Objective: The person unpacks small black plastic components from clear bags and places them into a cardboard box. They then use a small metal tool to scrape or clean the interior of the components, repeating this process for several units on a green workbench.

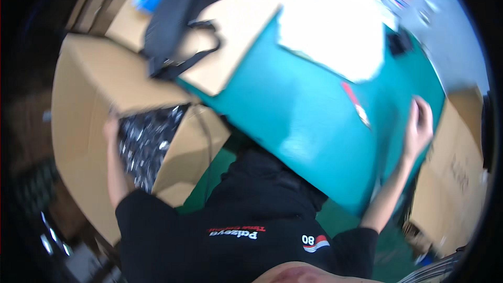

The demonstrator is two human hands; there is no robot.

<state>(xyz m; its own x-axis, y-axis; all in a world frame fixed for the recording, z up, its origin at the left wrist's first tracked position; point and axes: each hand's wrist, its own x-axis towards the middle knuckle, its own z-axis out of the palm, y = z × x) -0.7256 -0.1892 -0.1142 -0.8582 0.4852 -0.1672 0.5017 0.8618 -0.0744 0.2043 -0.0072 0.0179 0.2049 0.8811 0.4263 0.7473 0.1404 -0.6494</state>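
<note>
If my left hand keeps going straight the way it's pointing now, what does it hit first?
Probably the flap of the open cardboard box. Your left hand points up along the edge of the opening, beside the shiny silvery contents, and the flap lies just beyond the fingertips. The blur leaves depth unclear.

Cardboard box [89,99] walls crowd the left hand [111,128]; teal table [309,126] centre lies open.

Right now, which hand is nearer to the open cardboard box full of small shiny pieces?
Left. The left hand rests at the edge of the open cardboard box, beside the shiny pieces. The right hand is far across, on the teal table edge.
</note>
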